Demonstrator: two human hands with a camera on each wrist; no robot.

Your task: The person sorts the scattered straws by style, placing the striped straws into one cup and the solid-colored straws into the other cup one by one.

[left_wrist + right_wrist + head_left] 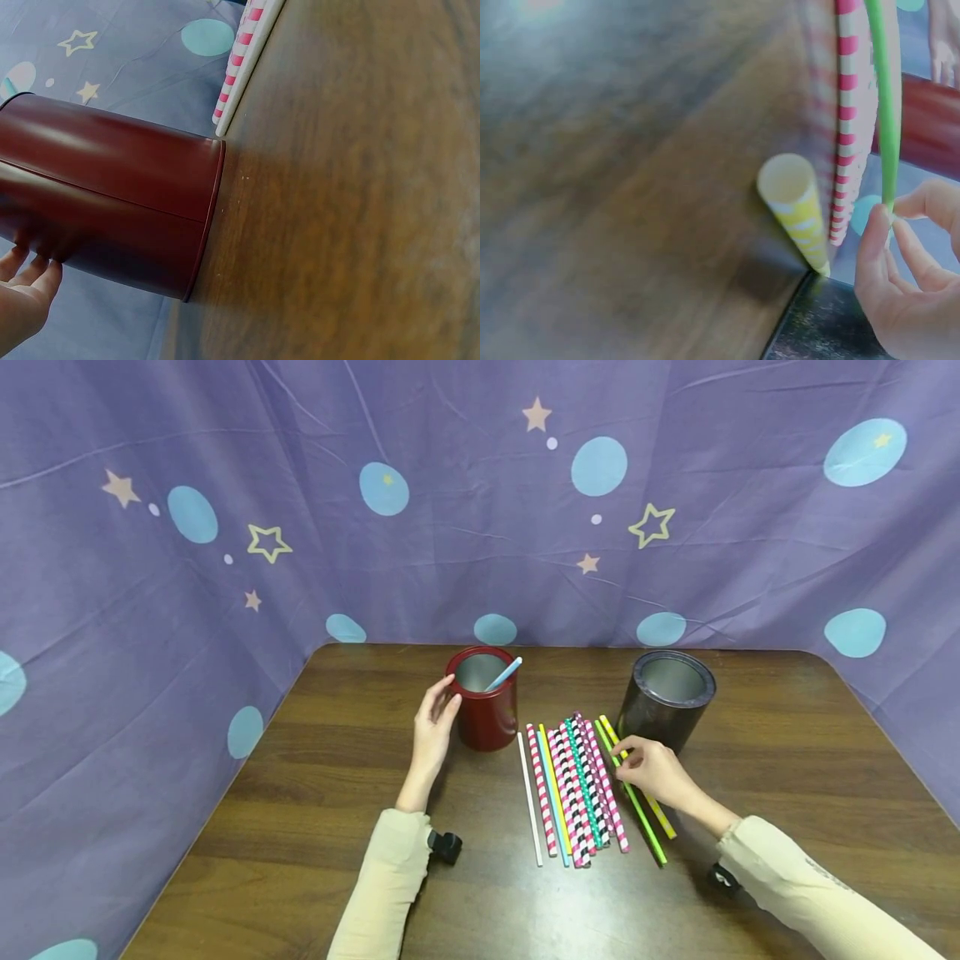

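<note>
My left hand (431, 732) rests its fingertips against the side of a dark red canister (487, 723), just below the rim; the left wrist view shows the fingers (46, 279) touching its wall. A light blue straw (505, 674) leans inside that canister. With thumb and forefinger, my right hand (655, 770) pinches a bright green straw (887, 112), which looks lifted off the table in the right wrist view. Beside it a yellow patterned straw (660, 815) lies on the table. A row of striped and dotted paper straws (576, 793) lies between the hands.
A black canister (660, 714) stands behind my right hand. At the row's left end lies a white straw (529, 802). The brown wooden table (300, 793) ends at a purple curtain (465, 527) with stars and blue spots.
</note>
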